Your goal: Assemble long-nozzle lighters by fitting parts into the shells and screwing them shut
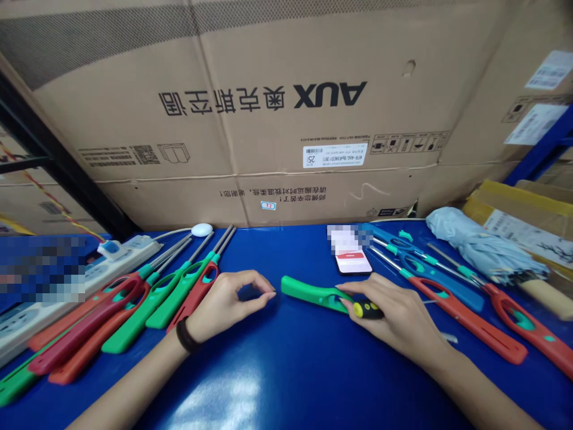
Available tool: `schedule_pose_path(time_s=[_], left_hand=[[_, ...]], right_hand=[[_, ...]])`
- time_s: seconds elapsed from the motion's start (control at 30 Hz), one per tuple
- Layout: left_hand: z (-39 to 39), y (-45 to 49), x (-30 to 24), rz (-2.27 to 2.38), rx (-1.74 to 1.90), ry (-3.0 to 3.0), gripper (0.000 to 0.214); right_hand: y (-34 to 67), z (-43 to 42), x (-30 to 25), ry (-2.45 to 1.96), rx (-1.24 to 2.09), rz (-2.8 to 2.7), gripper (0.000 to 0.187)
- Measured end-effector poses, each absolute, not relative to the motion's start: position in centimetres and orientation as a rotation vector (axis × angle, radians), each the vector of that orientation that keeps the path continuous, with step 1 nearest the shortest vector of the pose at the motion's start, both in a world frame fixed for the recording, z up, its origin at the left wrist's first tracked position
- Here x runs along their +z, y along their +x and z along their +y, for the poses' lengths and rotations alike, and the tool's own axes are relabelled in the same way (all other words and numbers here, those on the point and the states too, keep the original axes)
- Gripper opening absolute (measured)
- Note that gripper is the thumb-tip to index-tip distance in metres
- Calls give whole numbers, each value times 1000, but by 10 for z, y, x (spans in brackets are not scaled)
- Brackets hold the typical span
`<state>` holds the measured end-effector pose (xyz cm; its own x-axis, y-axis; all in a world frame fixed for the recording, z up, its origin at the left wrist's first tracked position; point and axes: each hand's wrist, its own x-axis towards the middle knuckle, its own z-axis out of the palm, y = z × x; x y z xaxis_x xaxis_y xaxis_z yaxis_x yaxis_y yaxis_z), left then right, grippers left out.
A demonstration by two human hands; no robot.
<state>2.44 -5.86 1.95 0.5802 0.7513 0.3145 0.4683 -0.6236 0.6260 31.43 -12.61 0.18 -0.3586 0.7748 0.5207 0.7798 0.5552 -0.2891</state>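
Note:
My right hand [391,304] is closed around a screwdriver [367,310] with a black and yellow handle, its thin shaft pointing right. The same hand's fingertips are at the near end of a green lighter body [308,291], which lies over the blue table and is partly hidden by them. To the left of that body, my left hand [237,297] makes a pinch, thumb and fingertips brought together. Whatever small thing may be between them is too small to make out. A black band circles the left wrist.
Several long-nosed red and green lighters [129,322] lie at left beside a white power strip [94,269]. More lighters [465,316], red and blue, are at right. A phone [353,263], a folded umbrella [478,242] and a large cardboard box [250,137] stand behind.

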Motion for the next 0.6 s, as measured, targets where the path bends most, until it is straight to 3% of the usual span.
schedule_pose_path(time_s=[0.17,0.43,0.6], left_hand=[[-60,25,21,1037,915,2257,13],[-66,32,13,863,931,2265,10],[-65,34,12,846,879,2352,14]], right_hand=[[312,-128,2,-997,80,-2287,23],[311,-128,0,-1046,309,-2504,49],[305,-133,5,-1080,395,-2535,34]])
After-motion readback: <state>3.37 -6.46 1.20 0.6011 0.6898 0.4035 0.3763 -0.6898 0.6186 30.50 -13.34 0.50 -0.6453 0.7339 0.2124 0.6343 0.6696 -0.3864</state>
